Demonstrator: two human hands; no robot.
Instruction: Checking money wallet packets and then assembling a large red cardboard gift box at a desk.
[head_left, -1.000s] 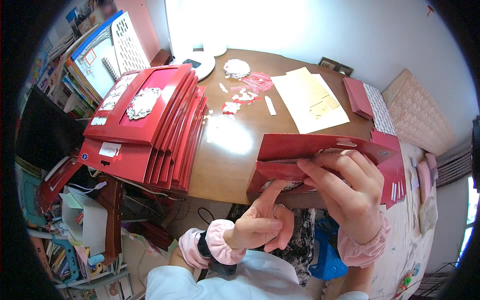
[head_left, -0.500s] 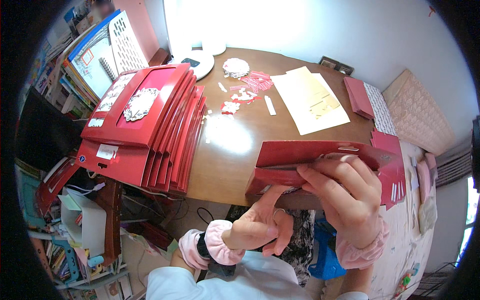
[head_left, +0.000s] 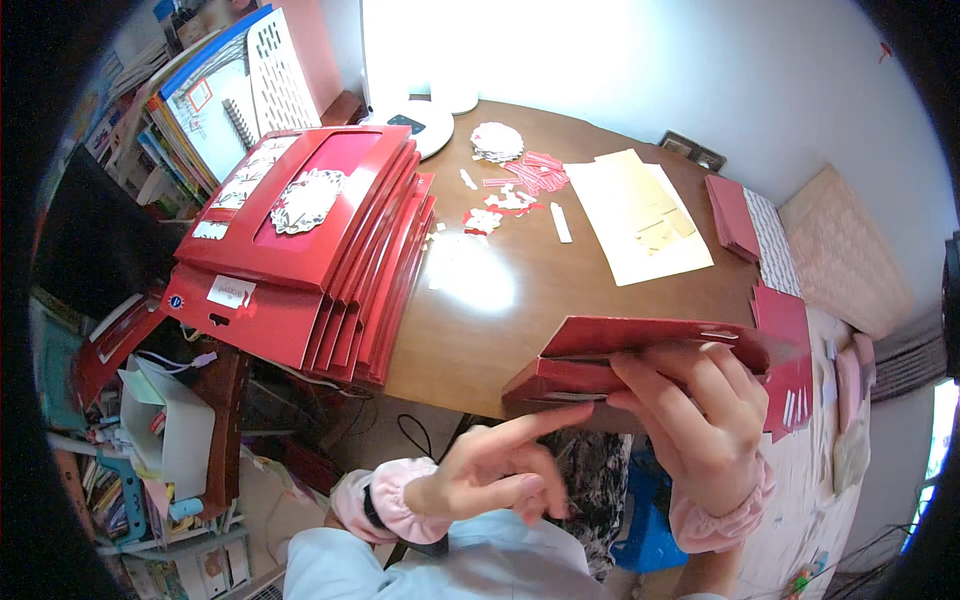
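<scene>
Head view: a folded red card box (head_left: 640, 355) is held flat-on at the near edge of the round wooden table (head_left: 500, 320), partly overhanging it. The right hand (head_left: 705, 430) is closed around the box's near edge, fingers (head_left: 655, 385) curled over the top flap, thumb side hidden underneath. The left hand (head_left: 490, 475) is not gripping anything: index finger extended, tip touching the box's lower left corner, remaining fingers loosely curled. Pink cuffs are seen on both wrists. A fanned stack of red flat boxes (head_left: 320, 250) is laid on the table's left side, overhanging the edge, topped by a white lace-pattern cutout (head_left: 308, 200). Red and white paper scraps (head_left: 515, 190) are scattered mid-table, just beside a cream paper sheet (head_left: 640, 215). A smaller red pile (head_left: 735, 215) is set at the far right edge, well apart from the held box. A white lamp base (head_left: 420, 115) is placed at the far side. Books and notebooks (head_left: 215, 110) are stacked beyond the table, upper left.
</scene>
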